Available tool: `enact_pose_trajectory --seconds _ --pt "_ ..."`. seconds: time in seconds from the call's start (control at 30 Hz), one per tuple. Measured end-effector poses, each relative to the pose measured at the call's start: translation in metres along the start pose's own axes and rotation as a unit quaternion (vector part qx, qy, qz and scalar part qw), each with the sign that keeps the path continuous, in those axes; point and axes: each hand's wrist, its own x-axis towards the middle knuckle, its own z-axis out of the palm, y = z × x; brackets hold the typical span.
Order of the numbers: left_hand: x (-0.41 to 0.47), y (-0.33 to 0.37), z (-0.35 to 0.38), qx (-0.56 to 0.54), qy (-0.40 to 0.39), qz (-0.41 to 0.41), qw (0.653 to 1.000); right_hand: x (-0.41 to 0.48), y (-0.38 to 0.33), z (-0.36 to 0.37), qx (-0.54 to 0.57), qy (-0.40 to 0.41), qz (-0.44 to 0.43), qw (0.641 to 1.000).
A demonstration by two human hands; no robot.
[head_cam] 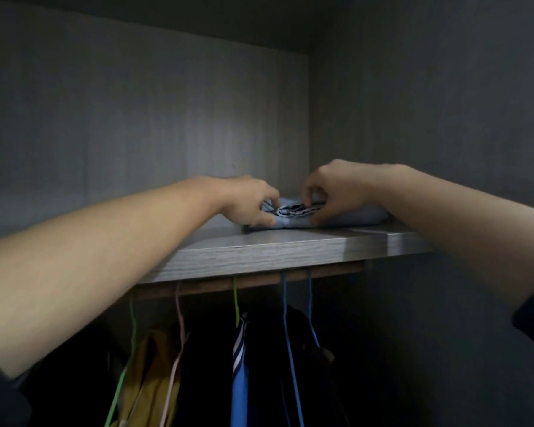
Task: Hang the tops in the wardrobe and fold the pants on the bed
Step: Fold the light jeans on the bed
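Up on the grey wooden wardrobe shelf [259, 251], near its front edge, lies a folded pale-blue garment [346, 218] with striped trim. Left hand [247, 201] and right hand [330, 189] pinch its near fold. Soft, light, floppy; best gripped along folded edges.

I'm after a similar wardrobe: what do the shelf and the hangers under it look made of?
The shelf looks like grey wood-grain laminate board, matte, with printed streaks along its front edge. The hangers seem to be thin coated wire in green, pink and blue; plastic can't be excluded.
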Motion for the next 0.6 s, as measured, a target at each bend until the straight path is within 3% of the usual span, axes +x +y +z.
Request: enact_pose_trajectory --seconds 0.1,0.23,0.37,0.43,0.53,0.6 --pt "-0.005 -0.003 0.004 0.006 -0.006 -0.031 0.999 0.019 -0.006 0.008 0.051 -0.037 0.006 0.998" --pt "-0.008 -0.007 0.008 0.019 -0.071 -0.122 0.990 0.046 -0.005 0.012 0.124 -0.072 0.023 0.989" --pt "-0.006 -0.007 0.010 -0.005 -0.103 -0.145 0.984 0.071 -0.008 0.033 0.023 -0.046 0.018 0.999" --pt "-0.005 -0.008 0.010 -0.003 -0.101 -0.145 0.984 0.077 -0.006 0.042 -0.014 -0.070 0.025 0.997" --pt "-0.003 -0.009 0.012 -0.012 -0.097 -0.149 0.984 0.074 -0.001 0.045 0.027 -0.134 0.050 0.989" --pt "-0.005 -0.007 0.012 -0.027 -0.099 -0.155 0.983 0.063 0.001 0.044 0.085 -0.135 0.063 0.985"
